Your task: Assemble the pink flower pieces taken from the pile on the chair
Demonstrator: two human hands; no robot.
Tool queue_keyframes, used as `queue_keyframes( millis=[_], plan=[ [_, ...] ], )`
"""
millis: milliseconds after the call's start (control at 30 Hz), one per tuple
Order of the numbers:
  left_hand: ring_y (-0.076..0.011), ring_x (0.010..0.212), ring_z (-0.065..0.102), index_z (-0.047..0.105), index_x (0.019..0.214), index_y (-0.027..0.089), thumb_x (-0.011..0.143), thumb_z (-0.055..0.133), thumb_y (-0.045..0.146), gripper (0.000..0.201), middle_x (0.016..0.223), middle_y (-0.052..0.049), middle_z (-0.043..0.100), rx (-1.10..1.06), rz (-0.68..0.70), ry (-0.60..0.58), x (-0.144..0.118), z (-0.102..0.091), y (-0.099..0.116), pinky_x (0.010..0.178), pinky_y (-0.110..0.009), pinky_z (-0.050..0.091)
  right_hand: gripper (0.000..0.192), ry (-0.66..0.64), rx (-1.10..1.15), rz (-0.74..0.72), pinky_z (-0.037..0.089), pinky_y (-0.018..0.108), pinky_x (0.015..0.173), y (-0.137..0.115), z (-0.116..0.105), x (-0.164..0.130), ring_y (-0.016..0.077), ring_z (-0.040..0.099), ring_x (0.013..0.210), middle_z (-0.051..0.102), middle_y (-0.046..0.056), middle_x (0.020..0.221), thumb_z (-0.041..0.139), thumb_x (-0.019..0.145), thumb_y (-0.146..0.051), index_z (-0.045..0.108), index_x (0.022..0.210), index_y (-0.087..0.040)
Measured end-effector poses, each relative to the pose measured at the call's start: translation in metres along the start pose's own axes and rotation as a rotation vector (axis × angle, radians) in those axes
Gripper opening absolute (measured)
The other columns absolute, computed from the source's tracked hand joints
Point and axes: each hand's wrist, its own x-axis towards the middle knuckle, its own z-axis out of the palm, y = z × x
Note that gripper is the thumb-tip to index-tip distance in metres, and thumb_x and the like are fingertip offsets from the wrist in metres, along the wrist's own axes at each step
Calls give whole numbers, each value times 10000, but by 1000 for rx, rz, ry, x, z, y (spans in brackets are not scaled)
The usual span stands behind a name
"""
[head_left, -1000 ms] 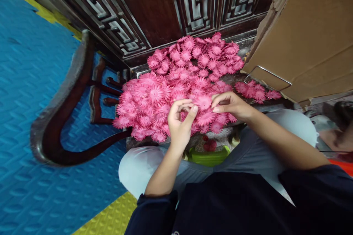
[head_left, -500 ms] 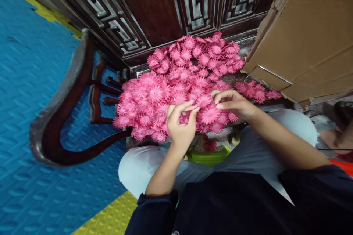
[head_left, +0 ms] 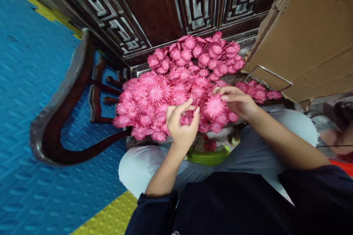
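A large heap of pink artificial flower heads (head_left: 154, 95) lies on a dark wooden seat (head_left: 248, 47). Over its front edge my right hand (head_left: 238, 102) pinches one pink flower head (head_left: 215, 105), its petals facing up toward me. To the left of it, my left hand (head_left: 182, 123) is closed in a pinch, thumb and forefinger meeting on a thin pink piece (head_left: 196, 105). That piece is seen edge-on, and I cannot make out its exact shape. A gap separates the two hands.
A curved wooden armrest (head_left: 60, 143) rises at the left above a blue foam mat (head_left: 22, 125). A large cardboard box (head_left: 309, 36) with a wire handle (head_left: 271, 75) stands at the right. Behind is a carved wooden backrest (head_left: 154, 7). Between my knees shows a green plastic object (head_left: 209, 156).
My right hand has moved slightly right with the flower head, which has turned more face-on. My left hand is almost where it was, its thumb and forefinger still pinched.
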Motion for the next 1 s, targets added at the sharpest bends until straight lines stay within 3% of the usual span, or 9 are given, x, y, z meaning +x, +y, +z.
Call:
queue_keyframes(
  millis=[233, 433, 733, 1000],
  plan=[
    [-120, 725, 559, 653, 929, 224, 723, 692, 157, 220, 726, 23, 669, -14, -65, -50, 0, -2, 1, 693, -274, 450, 43, 0, -24, 20, 388, 308, 692, -1, 3, 0, 165, 506, 700, 509, 17, 618, 517, 541, -173, 535, 578, -185],
    [-123, 723, 567, 665, 887, 227, 717, 703, 176, 181, 718, 24, 676, -19, -126, -77, 0, -2, 1, 700, -275, 444, 31, 25, -54, 29, 372, 306, 618, -3, 4, 0, 159, 420, 626, 422, 18, 600, 489, 541, -203, 485, 569, -193],
    [-129, 704, 576, 660, 887, 208, 716, 708, 230, 180, 697, 20, 659, -115, -286, -128, -1, 3, 0, 714, -288, 436, 67, -125, -164, 72, 380, 303, 618, 7, 3, 1, 153, 487, 591, 535, 15, 590, 490, 641, -233, 527, 632, -177],
    [-127, 735, 565, 664, 897, 218, 727, 698, 217, 174, 696, 26, 660, -117, -269, -192, -1, 3, 2, 731, -281, 424, 192, -284, -246, 151, 349, 224, 503, 9, 14, -5, 75, 468, 468, 532, -45, 530, 553, 802, -329, 563, 754, -143]
  ],
)
